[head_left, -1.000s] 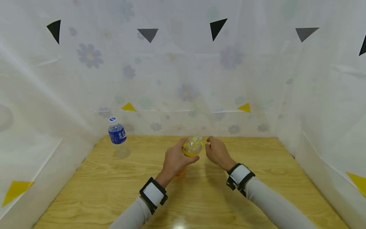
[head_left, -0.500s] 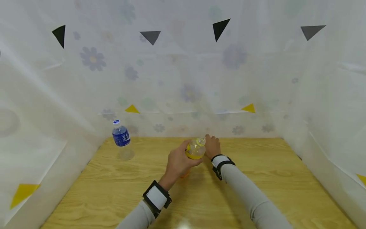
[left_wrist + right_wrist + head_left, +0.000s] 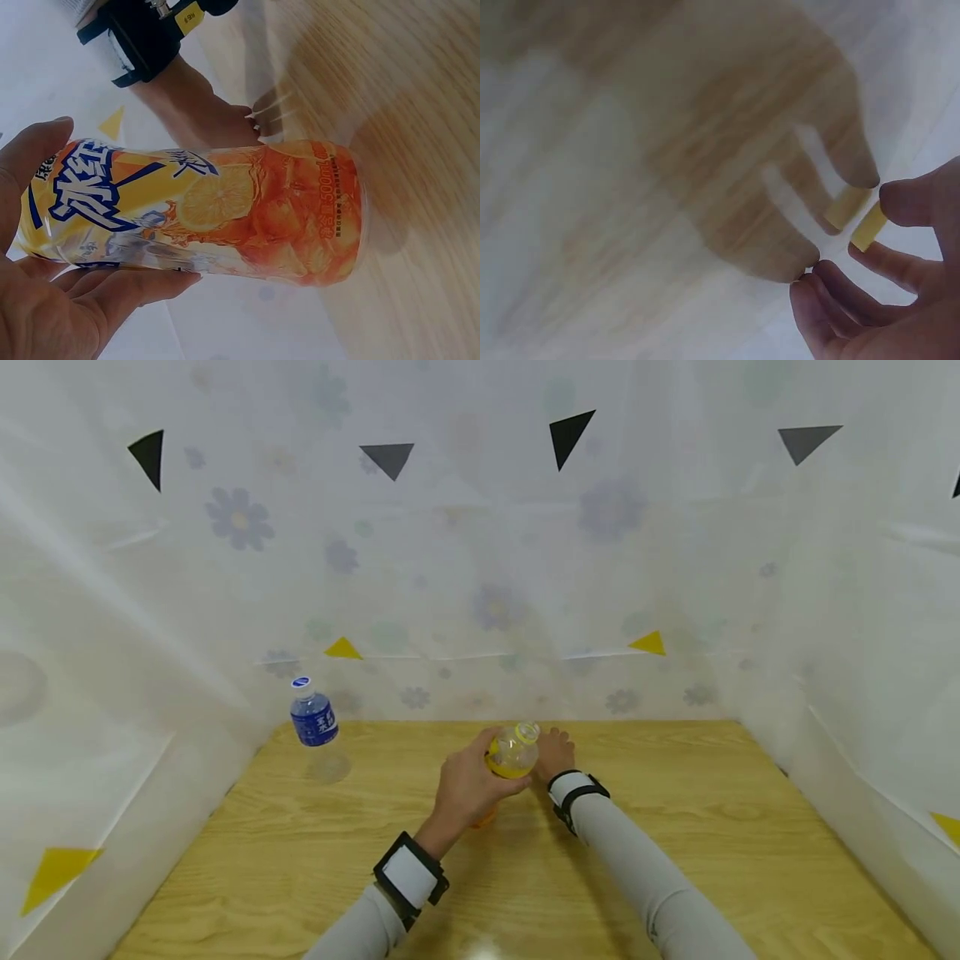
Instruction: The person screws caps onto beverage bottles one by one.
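My left hand (image 3: pixel 467 785) grips the upper part of a clear iced tea bottle (image 3: pixel 513 753) with a yellow and orange label. In the head view the bottle's mouth is uncapped. The left wrist view shows the label (image 3: pixel 247 210) down to the base; whether the base touches the table cannot be told. Just right of the bottle, my right hand (image 3: pixel 555 752) is low at the table. There it pinches a yellow bottle cap (image 3: pixel 868 227) between thumb and finger, with other fingertips on the tabletop. The head view does not show this cap.
A water bottle (image 3: pixel 313 720) with a blue label and white cap stands at the table's back left. White patterned sheeting (image 3: pixel 480 568) encloses the wooden table (image 3: pixel 375 860) at the back and both sides.
My right hand has moved forward and down from beside the bottle's neck to the tabletop. My left hand still holds the bottle in nearly the same place.
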The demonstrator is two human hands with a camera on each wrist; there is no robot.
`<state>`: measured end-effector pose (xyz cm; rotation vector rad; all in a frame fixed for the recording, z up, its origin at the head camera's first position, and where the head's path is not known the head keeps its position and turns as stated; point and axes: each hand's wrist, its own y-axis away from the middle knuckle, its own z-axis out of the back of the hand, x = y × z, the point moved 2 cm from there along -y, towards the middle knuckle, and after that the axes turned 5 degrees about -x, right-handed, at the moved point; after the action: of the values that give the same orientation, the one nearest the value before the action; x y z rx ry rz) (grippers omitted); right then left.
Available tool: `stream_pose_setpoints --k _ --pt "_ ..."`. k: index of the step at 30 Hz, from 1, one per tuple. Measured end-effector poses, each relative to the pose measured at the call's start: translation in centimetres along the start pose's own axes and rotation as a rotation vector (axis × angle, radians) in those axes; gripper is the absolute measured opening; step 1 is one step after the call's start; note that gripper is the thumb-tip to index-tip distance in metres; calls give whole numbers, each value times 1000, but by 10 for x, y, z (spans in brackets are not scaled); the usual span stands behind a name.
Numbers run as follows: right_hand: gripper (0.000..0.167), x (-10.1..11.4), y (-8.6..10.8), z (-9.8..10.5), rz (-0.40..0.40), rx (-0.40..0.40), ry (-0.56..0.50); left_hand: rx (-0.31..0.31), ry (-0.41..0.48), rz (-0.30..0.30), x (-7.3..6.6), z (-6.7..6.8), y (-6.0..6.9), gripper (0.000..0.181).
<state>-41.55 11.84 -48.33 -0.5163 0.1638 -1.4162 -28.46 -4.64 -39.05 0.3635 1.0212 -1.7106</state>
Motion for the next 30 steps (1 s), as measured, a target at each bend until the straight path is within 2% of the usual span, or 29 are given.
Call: stream_pose_setpoints --k 3,5,6,8,13,17,24,30 --pt "27 -1 2 4 81 -80 -20 4 4 6 1 -1 1 75" --pt "25 0 3 14 146 -141 -65 8 1 4 1 -1 1 75" --pt "25 1 4 20 165 -146 -85 9 2 1 1 -2 1 74" --pt "26 4 4 36 180 -112 -113 9 0 -1 1 -2 0 74" --pt "32 4 9 75 82 57 -203 8 12 5 0 0 -1 73" --pt "35 -2 23 100 27 98 -297 12 5 7 1 2 -2 73" --pt "30 -5 54 118 -16 178 -362 8 19 24 4 8 -4 73" --pt "22 -6 66 123 -16 214 -357 35 39 19 4 5 -5 75"
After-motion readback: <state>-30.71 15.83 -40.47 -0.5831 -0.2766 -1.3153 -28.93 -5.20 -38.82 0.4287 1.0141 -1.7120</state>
